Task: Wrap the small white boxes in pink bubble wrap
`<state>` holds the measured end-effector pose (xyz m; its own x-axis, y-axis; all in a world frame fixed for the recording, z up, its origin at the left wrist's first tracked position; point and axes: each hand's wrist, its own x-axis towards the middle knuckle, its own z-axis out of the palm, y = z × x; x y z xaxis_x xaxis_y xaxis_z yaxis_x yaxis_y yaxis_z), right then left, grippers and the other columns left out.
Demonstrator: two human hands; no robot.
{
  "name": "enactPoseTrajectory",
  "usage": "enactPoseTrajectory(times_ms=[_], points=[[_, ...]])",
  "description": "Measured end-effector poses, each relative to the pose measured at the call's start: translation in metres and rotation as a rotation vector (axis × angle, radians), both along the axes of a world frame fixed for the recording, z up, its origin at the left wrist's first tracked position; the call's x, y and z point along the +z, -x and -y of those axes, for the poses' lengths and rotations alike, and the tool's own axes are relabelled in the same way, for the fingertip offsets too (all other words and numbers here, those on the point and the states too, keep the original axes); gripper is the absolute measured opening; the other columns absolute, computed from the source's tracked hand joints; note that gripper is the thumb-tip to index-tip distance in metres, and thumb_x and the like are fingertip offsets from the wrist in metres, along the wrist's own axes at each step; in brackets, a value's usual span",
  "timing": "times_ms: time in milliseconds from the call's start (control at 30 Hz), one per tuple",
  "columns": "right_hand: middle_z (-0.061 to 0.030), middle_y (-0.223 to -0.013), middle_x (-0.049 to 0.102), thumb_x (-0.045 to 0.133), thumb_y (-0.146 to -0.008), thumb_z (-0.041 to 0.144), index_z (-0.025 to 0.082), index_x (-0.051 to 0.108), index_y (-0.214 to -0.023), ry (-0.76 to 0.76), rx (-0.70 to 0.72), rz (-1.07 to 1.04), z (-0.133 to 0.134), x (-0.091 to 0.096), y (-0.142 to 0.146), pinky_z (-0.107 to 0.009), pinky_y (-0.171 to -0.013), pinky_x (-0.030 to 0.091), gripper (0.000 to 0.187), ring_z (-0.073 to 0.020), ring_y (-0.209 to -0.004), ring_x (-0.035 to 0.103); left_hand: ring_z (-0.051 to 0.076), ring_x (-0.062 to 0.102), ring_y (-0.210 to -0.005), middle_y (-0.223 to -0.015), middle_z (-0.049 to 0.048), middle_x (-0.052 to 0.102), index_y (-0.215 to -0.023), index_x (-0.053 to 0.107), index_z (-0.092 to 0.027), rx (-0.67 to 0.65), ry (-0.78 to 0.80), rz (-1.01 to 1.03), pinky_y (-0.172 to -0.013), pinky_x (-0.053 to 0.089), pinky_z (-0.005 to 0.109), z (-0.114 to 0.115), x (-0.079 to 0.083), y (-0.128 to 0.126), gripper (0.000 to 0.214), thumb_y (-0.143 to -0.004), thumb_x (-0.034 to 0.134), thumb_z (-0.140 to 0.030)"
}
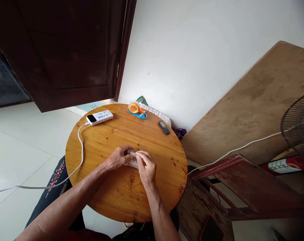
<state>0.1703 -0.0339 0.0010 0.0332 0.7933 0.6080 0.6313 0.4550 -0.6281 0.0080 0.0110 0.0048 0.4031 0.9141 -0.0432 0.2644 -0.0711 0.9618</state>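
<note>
A small, whitish, see-through packet or box (133, 163) lies near the middle of the round wooden table (101, 190), between my two hands. My left hand (119, 158) closes on its left side, thumb in front and fingers behind. On the right, my right hand (146, 166) pinches at its upper right edge with thumb and forefinger together. The fingers cover much of the packet, and its contents cannot be made out.
A white power bank (101, 117) with a plugged-in white cable (82, 147) lies at the back left. An orange and blue tape dispenser (137, 111) and a blurred dark object (164, 127) are at the back. Right of the table stand a wooden chair (242, 180) and a fan (297, 120).
</note>
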Motion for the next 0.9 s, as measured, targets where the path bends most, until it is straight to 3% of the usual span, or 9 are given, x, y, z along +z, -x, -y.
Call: enactPoseTrajectory(times_ms=[167, 367, 600, 900], points=[[-0.0072, -0.106, 0.072, 0.056, -0.091, 0.02, 0.026, 0.076, -0.099, -0.003, 0.046, 0.076, 0.004, -0.001, -0.003, -0.036, -0.092, 0.053, 0.022, -0.0211, -0.101, 0.067, 0.018, 0.059, -0.075, -0.084, 0.0044, 0.068, -0.114, 0.066, -0.011, 0.066, -0.09, -0.075, -0.067, 0.046, 0.026, -0.002, -0.004, 0.0, 0.046, -0.076, 0.056, -0.035], [-0.0089, -0.128, 0.065, 0.058, -0.088, 0.023, 0.027, 0.075, -0.108, 0.006, 0.053, 0.222, 0.007, 0.001, -0.012, -0.042, -0.098, 0.049, 0.026, -0.0253, -0.115, 0.062, 0.017, 0.059, -0.075, -0.084, 0.0042, 0.068, -0.117, 0.065, -0.011, 0.056, -0.079, -0.08, -0.068, 0.045, 0.026, -0.004, -0.006, 0.001, 0.046, -0.079, 0.055, -0.037], [-0.0077, -0.12, 0.068, 0.061, -0.087, 0.02, 0.028, 0.077, -0.093, -0.093, -0.007, 0.333, 0.009, 0.005, -0.008, -0.043, -0.093, 0.049, 0.019, -0.0257, -0.109, 0.062, 0.019, 0.061, -0.081, -0.091, 0.0052, 0.07, -0.119, 0.065, -0.014, 0.081, -0.109, -0.133, -0.075, 0.047, 0.029, -0.001, -0.008, -0.001, 0.043, -0.082, 0.054, -0.035], [-0.0098, -0.116, 0.069, 0.057, -0.09, 0.019, 0.025, 0.076, -0.093, -0.129, 0.001, 0.364, 0.007, 0.004, -0.005, -0.041, -0.09, 0.05, 0.02, -0.0247, -0.107, 0.063, 0.023, 0.061, -0.094, -0.105, 0.011, 0.069, -0.118, 0.066, -0.011, 0.119, -0.22, -0.205, -0.085, 0.049, 0.033, 0.0, -0.005, -0.004, 0.042, -0.081, 0.054, -0.026]])
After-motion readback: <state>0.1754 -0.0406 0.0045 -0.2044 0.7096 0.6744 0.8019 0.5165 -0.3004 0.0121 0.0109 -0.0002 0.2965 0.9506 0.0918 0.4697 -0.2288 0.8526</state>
